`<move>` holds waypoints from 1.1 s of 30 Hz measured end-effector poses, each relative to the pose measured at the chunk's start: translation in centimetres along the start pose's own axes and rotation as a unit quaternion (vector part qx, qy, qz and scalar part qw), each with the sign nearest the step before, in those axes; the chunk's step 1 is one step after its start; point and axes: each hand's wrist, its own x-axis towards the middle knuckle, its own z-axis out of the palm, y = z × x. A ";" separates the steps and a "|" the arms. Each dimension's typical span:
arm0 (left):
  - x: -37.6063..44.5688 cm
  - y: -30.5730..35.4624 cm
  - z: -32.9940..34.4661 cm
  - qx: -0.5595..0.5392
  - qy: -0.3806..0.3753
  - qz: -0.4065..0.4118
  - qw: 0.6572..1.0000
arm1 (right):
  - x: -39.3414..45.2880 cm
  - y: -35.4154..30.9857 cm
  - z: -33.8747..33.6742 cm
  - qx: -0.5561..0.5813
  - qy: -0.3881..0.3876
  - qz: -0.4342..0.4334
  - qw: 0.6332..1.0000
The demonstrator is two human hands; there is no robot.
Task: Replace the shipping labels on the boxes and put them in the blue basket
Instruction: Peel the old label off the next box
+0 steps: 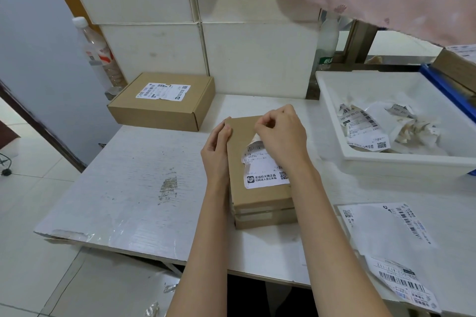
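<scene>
A brown cardboard box (260, 195) lies in the middle of the white table (144, 188). Its white shipping label (265, 175) is partly torn and peeled up at the top. My right hand (280, 134) pinches the lifted top edge of that label. My left hand (217, 147) grips the box's left side near its far corner. A second brown box (164, 108) with a torn label sits at the back left. New label sheets (389, 234) lie at the front right. The blue basket (448, 87) shows only as an edge at the far right, with a box (456, 64) in it.
A white bin (386, 159) at the right holds crumpled, torn-off labels. A plastic bottle (98, 54) stands at the back left by the tiled wall. Pink cloth hangs above at the top right. The table's front left edge is chipped and taped.
</scene>
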 end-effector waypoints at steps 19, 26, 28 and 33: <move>-0.2 0.0 0.1 -0.001 0.000 0.002 1.000 | -1.8 0.6 -0.8 0.055 0.059 -0.036 0.996; -0.1 -0.1 0.1 0.000 0.004 0.003 1.000 | -1.8 0.5 -0.6 0.000 0.090 -0.021 0.996; -0.1 -0.1 0.2 0.001 0.007 0.008 1.000 | -1.8 0.4 -0.5 -0.010 0.103 -0.036 0.994; 0.0 -0.2 0.2 0.005 0.017 0.009 1.000 | -2.4 -0.2 -0.9 -0.046 0.107 -0.078 0.990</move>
